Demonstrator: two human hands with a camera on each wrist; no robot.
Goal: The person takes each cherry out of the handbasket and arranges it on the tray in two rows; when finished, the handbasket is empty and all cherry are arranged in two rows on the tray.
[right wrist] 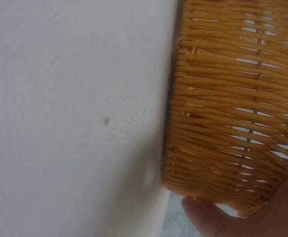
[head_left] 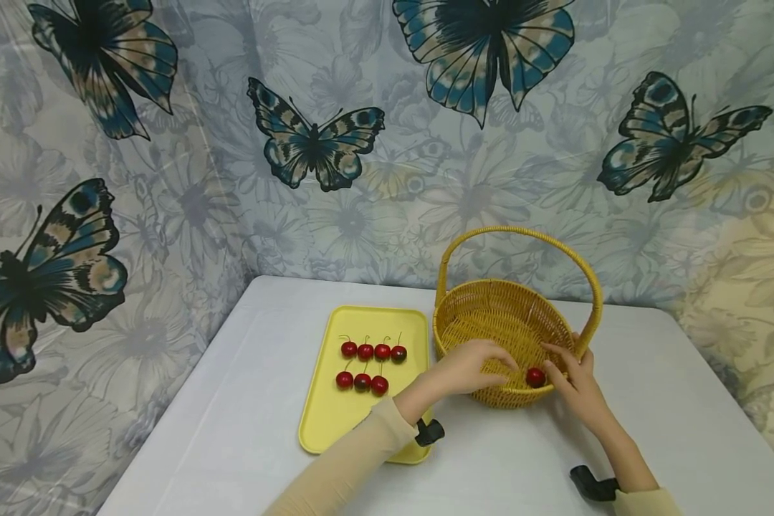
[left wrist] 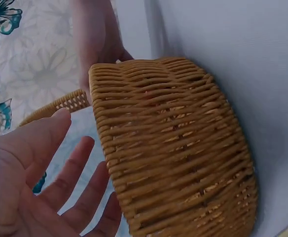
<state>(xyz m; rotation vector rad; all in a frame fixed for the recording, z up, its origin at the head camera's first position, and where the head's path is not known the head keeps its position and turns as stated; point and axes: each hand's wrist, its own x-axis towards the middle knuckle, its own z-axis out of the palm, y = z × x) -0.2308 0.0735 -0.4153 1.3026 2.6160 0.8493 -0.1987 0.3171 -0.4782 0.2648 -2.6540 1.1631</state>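
A yellow wicker basket [head_left: 490, 287] with a tall arched handle stands on the right half of the table. One dark red cherry [head_left: 535, 378] lies inside it, near the front right wall. My left hand [head_left: 474, 367] is over the basket's front left rim, fingers spread and loosely bent, holding nothing; the left wrist view shows its fingers beside the woven rim [left wrist: 109, 143]. At the right rim, by the handle's foot, my right hand [head_left: 577, 387] grips the basket, with fingers on both sides of the edge. The right wrist view shows a digit [right wrist: 205, 215] against the wickerwork [right wrist: 223, 108].
Left of the basket lies a yellow tray [head_left: 319, 401] with several stemmed cherries [head_left: 365, 352] in two rows. My left forearm crosses its front right corner. White cloth covers the table [head_left: 232, 430]. A butterfly-patterned curtain [head_left: 426, 201] hangs behind.
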